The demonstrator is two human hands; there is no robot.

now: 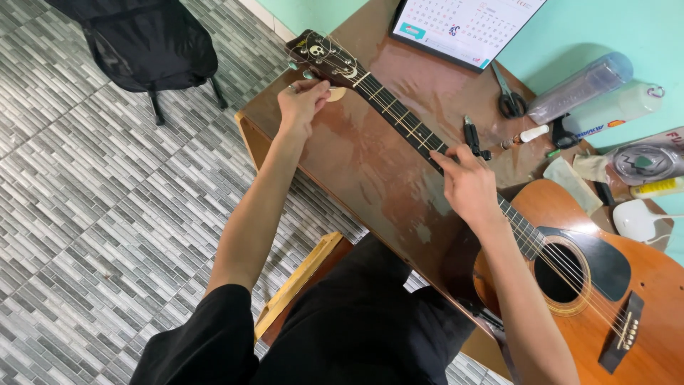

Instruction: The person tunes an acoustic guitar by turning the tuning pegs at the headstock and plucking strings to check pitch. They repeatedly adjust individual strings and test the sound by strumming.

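Observation:
An acoustic guitar (598,285) lies flat on a brown wooden desk (370,164), its dark neck (402,121) running up to the headstock (324,57) at the desk's left corner. My left hand (301,105) pinches a tuning peg on the near side of the headstock. My right hand (467,187) rests on the fretboard partway down the neck, index finger stretched out and pressing the strings.
A calendar (463,25) stands at the back of the desk. Scissors (507,96), a small black tool (472,135), a clear bottle (581,89), a white mouse (636,219) and packets lie to the right. A black chair (146,43) stands on the tiled floor.

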